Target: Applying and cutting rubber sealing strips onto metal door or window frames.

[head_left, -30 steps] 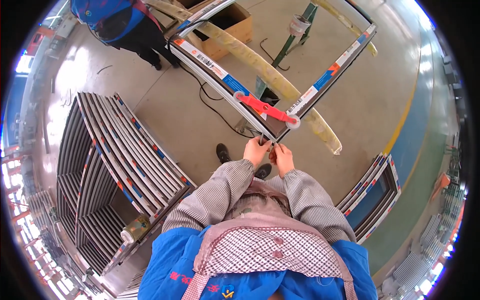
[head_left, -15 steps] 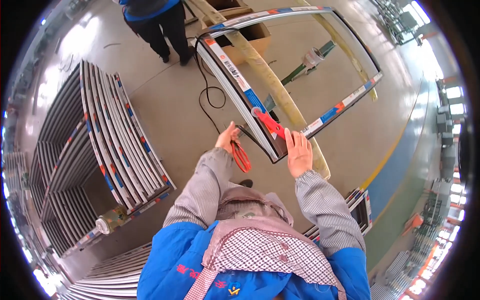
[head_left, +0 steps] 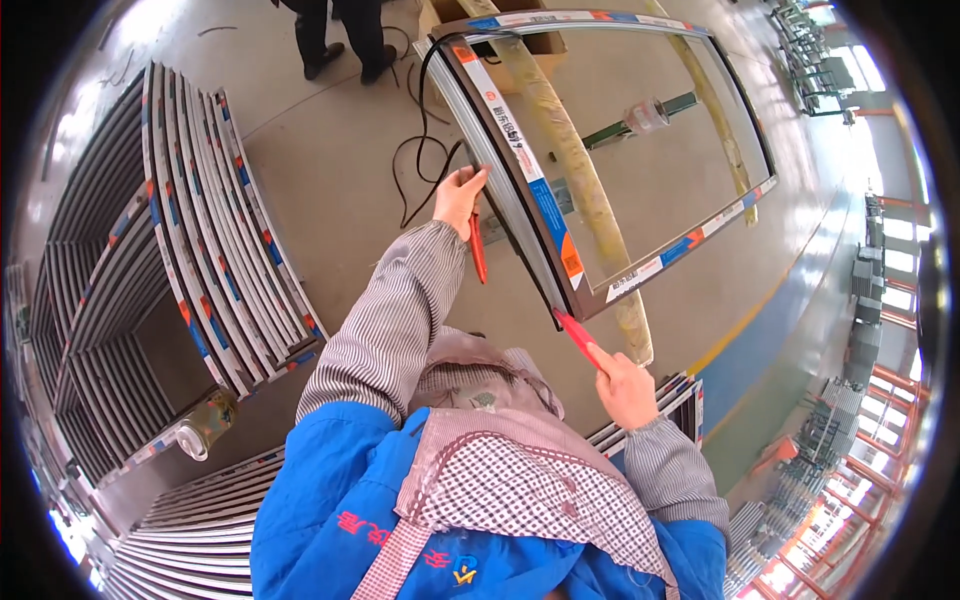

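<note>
A dark rectangular window frame (head_left: 590, 297) with printed tape strips on its bars lies on padded supports before me. My right hand (head_left: 628, 392) is closed round the red handle of a tool (head_left: 580, 340), its far end touching the frame's near corner; that end is hard to make out. Beside the frame's left bar, my left hand (head_left: 458, 203) is closed on red-handled cutters (head_left: 477, 252), whose head is hidden. The fingertips of that hand are also at a thin black rubber strip (head_left: 447, 160) running along the bar's outer side.
Stacked frames (head_left: 215, 250) stand at the left, with a roll of tape (head_left: 205, 428) on them. A yellowish padded beam (head_left: 575, 165) and a green stand (head_left: 610, 133) are beneath the frame. Loose strip (head_left: 400, 180) coils on the floor. Another person's legs (head_left: 340, 35) show at the back.
My right hand has taken hold of the red tool and drawn it from the bar's face to the near corner. My left hand has moved forward along the bar with the cutters.
</note>
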`<state>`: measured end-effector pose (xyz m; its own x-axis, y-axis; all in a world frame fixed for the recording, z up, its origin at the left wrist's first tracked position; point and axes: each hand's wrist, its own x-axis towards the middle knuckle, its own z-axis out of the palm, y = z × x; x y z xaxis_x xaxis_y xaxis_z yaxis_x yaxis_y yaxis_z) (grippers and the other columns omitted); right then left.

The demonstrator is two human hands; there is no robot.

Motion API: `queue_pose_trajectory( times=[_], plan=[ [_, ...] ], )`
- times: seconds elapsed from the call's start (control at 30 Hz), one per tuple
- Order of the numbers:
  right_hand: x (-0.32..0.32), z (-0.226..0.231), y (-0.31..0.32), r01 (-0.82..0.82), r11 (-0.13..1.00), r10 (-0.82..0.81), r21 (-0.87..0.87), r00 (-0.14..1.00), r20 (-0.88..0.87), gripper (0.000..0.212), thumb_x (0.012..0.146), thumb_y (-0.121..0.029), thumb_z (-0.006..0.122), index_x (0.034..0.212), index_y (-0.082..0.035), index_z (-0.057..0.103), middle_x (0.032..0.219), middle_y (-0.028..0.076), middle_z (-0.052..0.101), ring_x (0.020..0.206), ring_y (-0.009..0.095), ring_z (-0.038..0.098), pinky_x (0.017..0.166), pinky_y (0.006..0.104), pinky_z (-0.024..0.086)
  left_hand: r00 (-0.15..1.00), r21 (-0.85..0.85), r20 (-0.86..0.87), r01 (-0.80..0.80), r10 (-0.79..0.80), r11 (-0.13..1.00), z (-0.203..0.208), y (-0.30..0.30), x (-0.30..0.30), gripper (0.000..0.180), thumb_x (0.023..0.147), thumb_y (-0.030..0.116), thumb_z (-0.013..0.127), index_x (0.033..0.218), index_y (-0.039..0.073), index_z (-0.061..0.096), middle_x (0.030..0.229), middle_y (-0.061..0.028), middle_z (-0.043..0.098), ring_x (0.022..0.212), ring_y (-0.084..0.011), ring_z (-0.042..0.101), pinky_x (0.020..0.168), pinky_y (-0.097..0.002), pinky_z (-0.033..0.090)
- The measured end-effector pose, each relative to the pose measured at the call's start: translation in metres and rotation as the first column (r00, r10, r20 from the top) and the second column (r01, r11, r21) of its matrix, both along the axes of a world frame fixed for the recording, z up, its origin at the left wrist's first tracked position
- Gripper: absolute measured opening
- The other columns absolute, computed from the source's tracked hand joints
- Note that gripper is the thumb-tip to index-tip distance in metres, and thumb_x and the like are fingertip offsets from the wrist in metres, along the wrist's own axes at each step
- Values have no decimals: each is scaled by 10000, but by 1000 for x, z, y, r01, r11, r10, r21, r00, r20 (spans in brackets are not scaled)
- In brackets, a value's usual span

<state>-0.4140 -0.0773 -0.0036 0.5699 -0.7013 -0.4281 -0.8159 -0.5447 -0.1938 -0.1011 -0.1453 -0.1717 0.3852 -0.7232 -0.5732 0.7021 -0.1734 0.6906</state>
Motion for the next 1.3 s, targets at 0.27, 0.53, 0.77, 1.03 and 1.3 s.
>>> queue_pose_trajectory(
  times=[0.27, 0.53, 0.77, 1.03, 1.3],
  plan=[
    [47, 4, -26, -115, 989, 108, -88, 991, -82, 261, 790, -156, 548, 1048, -188, 574, 667, 75, 519, 569, 279, 545, 494, 391, 432, 1000, 2, 10, -8, 8, 1000, -14, -18, -4, 149, 827, 129, 567, 968, 90, 595, 731, 59, 529, 635, -32, 481, 492, -182, 309],
    [116, -12, -67, -179, 965, 175, -194, 984, -36, 233, 801, -155, 525, 1023, -195, 586, 650, 90, 534, 582, 281, 556, 506, 394, 435, 989, 38, 123, 73, -77, 997, -16, -21, 1, 185, 808, 92, 587, 981, 25, 589, 721, 17, 544, 614, -55, 507, 452, -199, 307],
    [115, 4, -75, -145, 988, 140, -59, 988, -70, 266, 794, -133, 511, 1042, -193, 587, 671, 101, 561, 594, 279, 565, 520, 405, 440, 996, 22, 29, 79, -80, 997, 0, -39, 49, 128, 790, 154, 621, 865, 63, 572, 697, 26, 537, 529, -36, 425, 410, -191, 280],
    [220, -28, -142, -249, 935, 242, -253, 968, -59, 305, 814, -184, 472, 1113, -221, 520, 626, 115, 554, 543, 294, 560, 480, 419, 435, 988, -111, 60, -136, 143, 984, -12, -113, 150, 167, 775, 184, 644, 770, 98, 501, 593, 40, 416, 477, -56, 368, 393, -221, 275],
    [200, -2, -131, -211, 973, 203, -95, 975, -89, 250, 804, -152, 469, 1039, -199, 539, 596, 114, 524, 534, 284, 566, 449, 405, 440, 995, -147, -77, -71, 60, 987, -8, -176, 262, 140, 784, 168, 633, 804, 91, 518, 604, 29, 389, 470, -60, 341, 377, -203, 302]
  ],
)
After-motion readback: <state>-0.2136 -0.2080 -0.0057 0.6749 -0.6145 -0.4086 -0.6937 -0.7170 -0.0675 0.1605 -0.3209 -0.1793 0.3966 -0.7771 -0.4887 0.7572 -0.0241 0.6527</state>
